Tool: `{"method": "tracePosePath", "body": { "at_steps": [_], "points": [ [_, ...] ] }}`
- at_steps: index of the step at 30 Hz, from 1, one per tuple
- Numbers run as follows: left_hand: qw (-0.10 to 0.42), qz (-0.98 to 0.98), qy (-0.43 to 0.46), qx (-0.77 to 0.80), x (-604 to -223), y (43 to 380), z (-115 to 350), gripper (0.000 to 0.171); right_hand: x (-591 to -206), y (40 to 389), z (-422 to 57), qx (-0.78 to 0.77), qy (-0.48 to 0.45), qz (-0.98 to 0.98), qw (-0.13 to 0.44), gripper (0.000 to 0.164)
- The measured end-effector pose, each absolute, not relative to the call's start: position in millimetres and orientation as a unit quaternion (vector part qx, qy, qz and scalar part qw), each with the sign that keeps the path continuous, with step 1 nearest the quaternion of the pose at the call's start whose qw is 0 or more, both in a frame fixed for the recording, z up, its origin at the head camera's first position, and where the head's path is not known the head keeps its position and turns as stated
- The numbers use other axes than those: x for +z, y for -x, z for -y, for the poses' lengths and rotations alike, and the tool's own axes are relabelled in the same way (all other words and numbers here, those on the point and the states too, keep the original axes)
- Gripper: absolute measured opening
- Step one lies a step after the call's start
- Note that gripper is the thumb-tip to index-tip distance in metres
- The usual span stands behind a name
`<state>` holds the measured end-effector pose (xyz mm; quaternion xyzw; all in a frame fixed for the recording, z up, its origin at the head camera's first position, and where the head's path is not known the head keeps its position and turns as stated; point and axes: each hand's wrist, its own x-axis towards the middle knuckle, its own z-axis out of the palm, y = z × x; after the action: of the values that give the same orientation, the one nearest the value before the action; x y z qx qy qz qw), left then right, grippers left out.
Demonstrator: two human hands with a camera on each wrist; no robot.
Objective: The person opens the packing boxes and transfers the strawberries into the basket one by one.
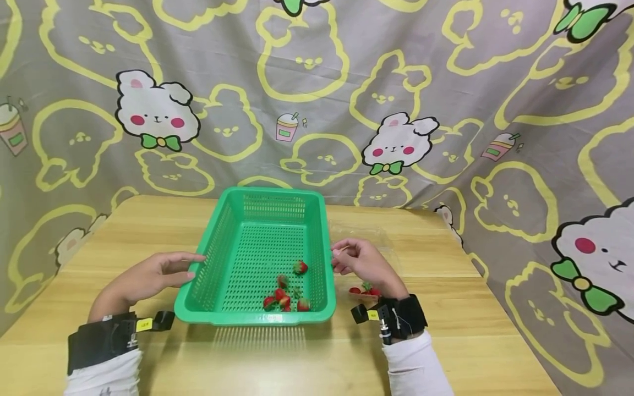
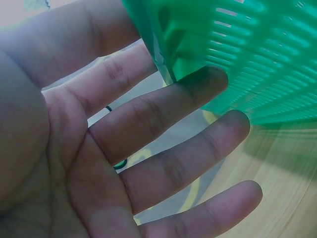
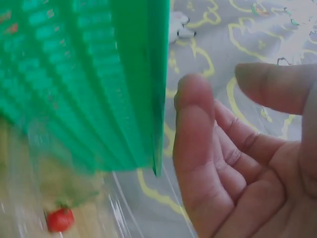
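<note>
A green slotted plastic basket (image 1: 238,275) stands in the middle of the head view, with several strawberries (image 1: 283,300) gathered near its front right corner. My left hand (image 1: 151,275) grips the left rim, its thumb and index finger over the edge. In the left wrist view the other fingers (image 2: 173,168) stretch out below the rim, alongside the outer wall (image 2: 257,64). Next to the right rim is my right hand (image 1: 364,261); in the right wrist view a gap shows between its parted thumb and index finger (image 3: 194,124) and the basket (image 3: 133,84).
More strawberries (image 1: 367,290) lie right of the basket, below my right hand. A clear plastic container (image 1: 366,234) sits behind that hand on the wooden table (image 1: 460,308). Patterned grey fabric (image 1: 317,110) hangs around the back and sides. A slotted shadow falls before the basket.
</note>
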<state>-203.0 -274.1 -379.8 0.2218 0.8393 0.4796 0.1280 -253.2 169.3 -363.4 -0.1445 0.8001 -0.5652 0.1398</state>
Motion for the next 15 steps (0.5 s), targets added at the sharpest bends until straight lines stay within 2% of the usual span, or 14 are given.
{"method": "tracePosePath", "body": {
  "at_steps": [12, 15],
  "points": [
    [0.129, -0.834, -0.227, 0.486, -379, 204, 274, 0.044, -379, 266, -194, -0.361, 0.125, -0.918, 0.104, 0.001],
    [0.131, -0.835, -0.222, 0.487, -379, 204, 274, 0.044, -384, 267, -198, -0.314, 0.122, -0.935, 0.112, 0.007]
  ]
}}
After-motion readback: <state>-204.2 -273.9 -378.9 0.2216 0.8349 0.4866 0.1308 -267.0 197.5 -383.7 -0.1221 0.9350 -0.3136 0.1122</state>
